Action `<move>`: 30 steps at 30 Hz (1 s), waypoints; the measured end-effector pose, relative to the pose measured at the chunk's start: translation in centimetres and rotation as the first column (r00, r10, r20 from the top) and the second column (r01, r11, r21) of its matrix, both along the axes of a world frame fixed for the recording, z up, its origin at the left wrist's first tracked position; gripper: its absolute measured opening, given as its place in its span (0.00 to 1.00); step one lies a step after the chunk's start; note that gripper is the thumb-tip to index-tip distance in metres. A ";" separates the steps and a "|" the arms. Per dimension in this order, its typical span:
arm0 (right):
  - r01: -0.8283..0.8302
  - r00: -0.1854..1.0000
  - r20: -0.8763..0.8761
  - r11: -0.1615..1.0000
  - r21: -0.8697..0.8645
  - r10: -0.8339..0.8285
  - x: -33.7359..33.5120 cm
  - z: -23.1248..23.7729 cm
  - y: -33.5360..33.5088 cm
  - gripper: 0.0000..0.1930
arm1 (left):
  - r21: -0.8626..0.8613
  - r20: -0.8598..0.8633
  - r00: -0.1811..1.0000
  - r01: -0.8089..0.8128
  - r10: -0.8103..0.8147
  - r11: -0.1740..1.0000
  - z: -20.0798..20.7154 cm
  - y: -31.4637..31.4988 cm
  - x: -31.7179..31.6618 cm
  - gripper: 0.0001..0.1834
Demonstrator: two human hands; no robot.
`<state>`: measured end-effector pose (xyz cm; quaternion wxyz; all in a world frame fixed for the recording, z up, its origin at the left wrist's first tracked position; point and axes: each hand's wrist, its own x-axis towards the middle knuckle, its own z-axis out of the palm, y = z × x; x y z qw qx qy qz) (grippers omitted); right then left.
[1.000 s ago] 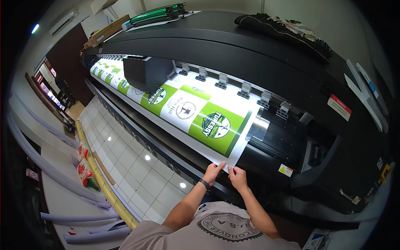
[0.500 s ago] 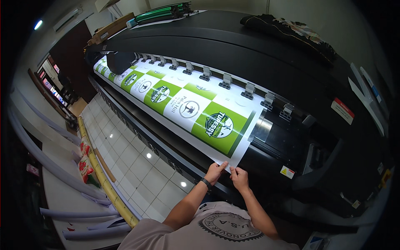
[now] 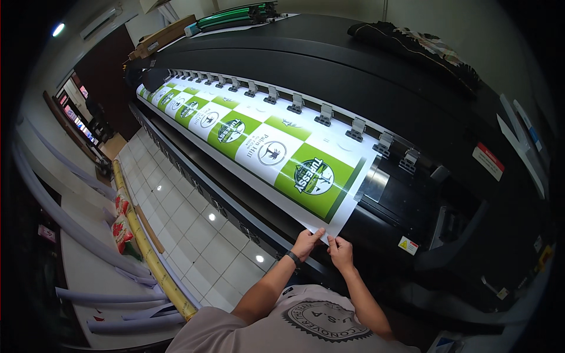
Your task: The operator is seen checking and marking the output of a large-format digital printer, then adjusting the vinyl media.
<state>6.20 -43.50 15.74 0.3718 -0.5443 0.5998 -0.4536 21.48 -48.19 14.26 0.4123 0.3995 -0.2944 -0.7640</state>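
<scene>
The left hand (image 3: 308, 243) and right hand (image 3: 341, 253), side by side, both pinch the near corner of the sheet (image 3: 259, 144), draped over the printer (image 3: 353, 82); 1 row of squares (image 3: 311, 183) looks fully printed, the row behind seemingly unfinished

printed sheet (image 3: 250, 144): near edge partly behind left grip (image 3: 306, 245) | shirt (image 3: 271, 329): cut off below

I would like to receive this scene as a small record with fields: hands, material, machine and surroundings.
Left hand: pinches the near edge of the printed sheet; dark wristband on the wrist
Right hand: pinches the same edge, by the corner
Material: glossy, green and white blocks with emblems
Machine: black wide-format printer
On top: dark fringed cloth
Left side: long yellow roll
</scene>
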 end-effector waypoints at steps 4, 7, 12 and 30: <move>0.005 1.000 0.008 1.000 0.008 -0.005 0.0 -0.3 0.0 0.21 | -0.010 0.006 1.000 0.011 -0.011 1.000 0.0 0.0 0.1 0.21; 0.002 1.000 0.005 1.000 0.007 -0.002 0.1 -0.3 0.0 0.21 | 0.009 -0.024 1.000 0.002 -0.001 1.000 0.3 0.2 0.1 0.20; 0.031 1.000 -0.008 0.999 0.035 -0.030 0.2 0.0 0.1 0.23 | 0.002 0.024 1.000 0.020 -0.020 1.000 0.2 0.1 0.2 0.22; -0.035 0.998 -0.042 0.998 0.056 0.037 -0.4 -2.5 0.1 0.25 | -0.001 -0.084 0.996 0.024 -0.024 1.000 -2.2 0.4 0.2 0.22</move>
